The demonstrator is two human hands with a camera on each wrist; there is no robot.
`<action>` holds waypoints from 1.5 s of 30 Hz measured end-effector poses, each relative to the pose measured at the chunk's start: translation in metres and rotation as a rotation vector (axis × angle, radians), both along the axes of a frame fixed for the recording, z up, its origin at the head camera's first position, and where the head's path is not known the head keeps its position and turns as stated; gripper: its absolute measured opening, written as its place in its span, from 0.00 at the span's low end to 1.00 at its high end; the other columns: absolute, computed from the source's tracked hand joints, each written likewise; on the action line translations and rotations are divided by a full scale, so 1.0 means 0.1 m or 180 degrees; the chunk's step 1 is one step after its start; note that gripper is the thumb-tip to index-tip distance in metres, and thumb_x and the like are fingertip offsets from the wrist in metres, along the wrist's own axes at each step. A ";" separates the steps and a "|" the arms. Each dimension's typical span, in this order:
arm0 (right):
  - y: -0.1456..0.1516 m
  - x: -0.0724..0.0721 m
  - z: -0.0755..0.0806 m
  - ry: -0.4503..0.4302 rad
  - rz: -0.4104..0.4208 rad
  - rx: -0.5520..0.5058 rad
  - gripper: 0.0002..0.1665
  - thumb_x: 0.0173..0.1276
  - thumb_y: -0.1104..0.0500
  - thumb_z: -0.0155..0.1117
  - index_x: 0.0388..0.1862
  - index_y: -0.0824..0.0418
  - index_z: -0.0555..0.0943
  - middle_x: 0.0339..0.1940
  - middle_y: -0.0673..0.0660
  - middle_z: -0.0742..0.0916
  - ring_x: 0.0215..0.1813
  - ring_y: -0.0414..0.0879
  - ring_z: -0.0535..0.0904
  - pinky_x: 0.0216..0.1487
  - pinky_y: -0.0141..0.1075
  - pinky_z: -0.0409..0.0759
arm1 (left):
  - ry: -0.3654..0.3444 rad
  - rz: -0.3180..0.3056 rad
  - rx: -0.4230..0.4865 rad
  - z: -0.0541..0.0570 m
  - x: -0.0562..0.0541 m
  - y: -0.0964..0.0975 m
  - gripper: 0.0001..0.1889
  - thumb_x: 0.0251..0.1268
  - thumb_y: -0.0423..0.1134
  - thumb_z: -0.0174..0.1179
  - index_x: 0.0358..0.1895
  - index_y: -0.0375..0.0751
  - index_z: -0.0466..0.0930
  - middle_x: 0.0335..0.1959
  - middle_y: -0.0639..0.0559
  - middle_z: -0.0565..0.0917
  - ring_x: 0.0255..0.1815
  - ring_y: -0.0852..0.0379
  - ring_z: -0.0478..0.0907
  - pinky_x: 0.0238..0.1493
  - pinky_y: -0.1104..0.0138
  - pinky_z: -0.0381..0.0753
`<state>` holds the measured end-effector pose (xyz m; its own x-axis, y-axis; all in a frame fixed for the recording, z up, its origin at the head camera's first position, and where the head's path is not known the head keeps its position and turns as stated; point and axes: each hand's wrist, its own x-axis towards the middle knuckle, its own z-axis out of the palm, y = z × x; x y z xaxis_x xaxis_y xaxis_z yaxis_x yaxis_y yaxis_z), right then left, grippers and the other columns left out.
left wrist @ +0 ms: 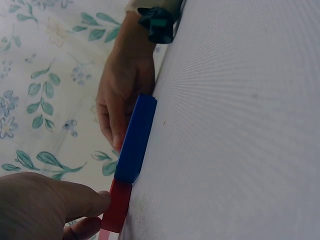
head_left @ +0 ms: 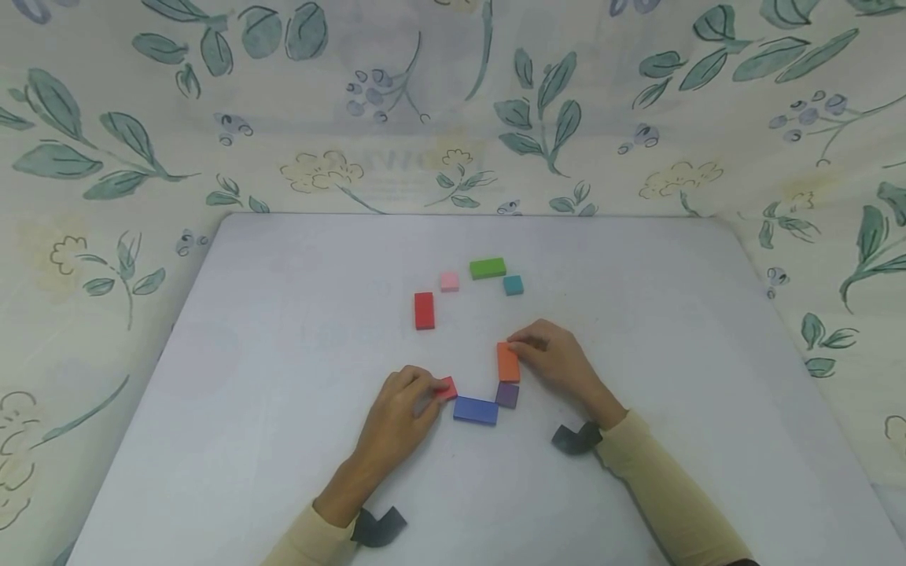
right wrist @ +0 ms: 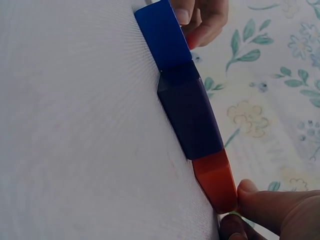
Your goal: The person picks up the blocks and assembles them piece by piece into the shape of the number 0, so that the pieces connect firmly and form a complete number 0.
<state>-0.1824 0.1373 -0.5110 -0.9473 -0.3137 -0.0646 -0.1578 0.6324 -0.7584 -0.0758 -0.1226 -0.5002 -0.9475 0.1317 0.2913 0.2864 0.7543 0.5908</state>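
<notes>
Between thumb and fingers, my left hand (head_left: 398,413) pinches a small red block (head_left: 448,387) at the left end of a blue rectangular block (head_left: 476,411). In the left wrist view, the red block (left wrist: 117,206) meets the end of the blue block (left wrist: 136,140). A small purple block (head_left: 507,395) sits at the blue block's right end. Beyond the purple block lies an orange rectangular block (head_left: 507,363), its far end pinched by my right hand (head_left: 555,358). In the right wrist view, blue, purple (right wrist: 192,115) and orange (right wrist: 216,182) blocks run end to end.
Farther back on the white table (head_left: 297,330) lie a red rectangular block (head_left: 424,311), a pink block (head_left: 449,281), a green rectangular block (head_left: 487,269) and a teal block (head_left: 513,285), in a loose arc. Leaf-patterned cloth (head_left: 425,141) surrounds the table. Dark mounts stick out from both wrists.
</notes>
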 end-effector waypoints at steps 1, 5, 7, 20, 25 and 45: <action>0.00 0.00 0.00 -0.0012 -0.0001 0.0010 0.13 0.68 0.47 0.68 0.46 0.51 0.87 0.43 0.47 0.87 0.51 0.45 0.82 0.56 0.45 0.81 | 0.0011 -0.0001 -0.0001 0.00 0.00 0.00 0.14 0.53 0.27 0.72 0.42 0.45 0.87 0.40 0.56 0.81 0.44 0.57 0.76 0.44 0.66 0.80; 0.00 0.01 0.00 -0.0060 -0.0014 0.0026 0.14 0.68 0.46 0.68 0.47 0.50 0.86 0.44 0.47 0.87 0.51 0.45 0.81 0.56 0.45 0.81 | 0.0073 -0.0010 -0.0011 -0.01 0.00 0.00 0.14 0.52 0.28 0.73 0.42 0.46 0.87 0.40 0.56 0.81 0.44 0.57 0.76 0.44 0.66 0.81; 0.00 0.01 0.00 -0.0071 -0.0022 0.0040 0.13 0.68 0.46 0.68 0.47 0.50 0.86 0.44 0.47 0.87 0.51 0.45 0.81 0.55 0.44 0.81 | 0.0087 -0.0012 -0.0012 -0.01 0.00 0.00 0.14 0.52 0.28 0.74 0.42 0.46 0.87 0.39 0.56 0.81 0.45 0.57 0.76 0.45 0.66 0.81; -0.01 0.01 0.03 -0.0071 -0.0048 0.0083 0.14 0.69 0.46 0.67 0.47 0.51 0.86 0.43 0.48 0.86 0.47 0.45 0.79 0.50 0.40 0.79 | -0.0089 0.0036 -0.0081 0.03 0.02 0.01 0.13 0.56 0.31 0.73 0.44 0.48 0.86 0.41 0.56 0.80 0.46 0.57 0.77 0.47 0.65 0.84; -0.02 0.02 0.03 -0.0077 -0.0048 0.0071 0.13 0.69 0.47 0.67 0.47 0.51 0.86 0.43 0.48 0.86 0.46 0.45 0.79 0.49 0.39 0.79 | -0.0088 0.0039 -0.0067 0.03 0.02 0.01 0.13 0.55 0.31 0.73 0.44 0.47 0.87 0.41 0.56 0.80 0.46 0.56 0.76 0.47 0.64 0.83; -0.02 0.03 0.03 0.0039 0.0041 -0.0010 0.12 0.69 0.48 0.67 0.46 0.51 0.87 0.42 0.47 0.86 0.47 0.44 0.80 0.51 0.40 0.80 | -0.0065 0.0053 -0.0089 0.00 0.01 0.01 0.14 0.53 0.30 0.74 0.44 0.47 0.87 0.40 0.55 0.81 0.46 0.57 0.77 0.46 0.65 0.81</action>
<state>-0.1799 0.1358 -0.5080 -0.9439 -0.3261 -0.0519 -0.1752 0.6279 -0.7583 -0.0746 -0.1219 -0.5005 -0.9554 0.1236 0.2682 0.2617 0.7751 0.5751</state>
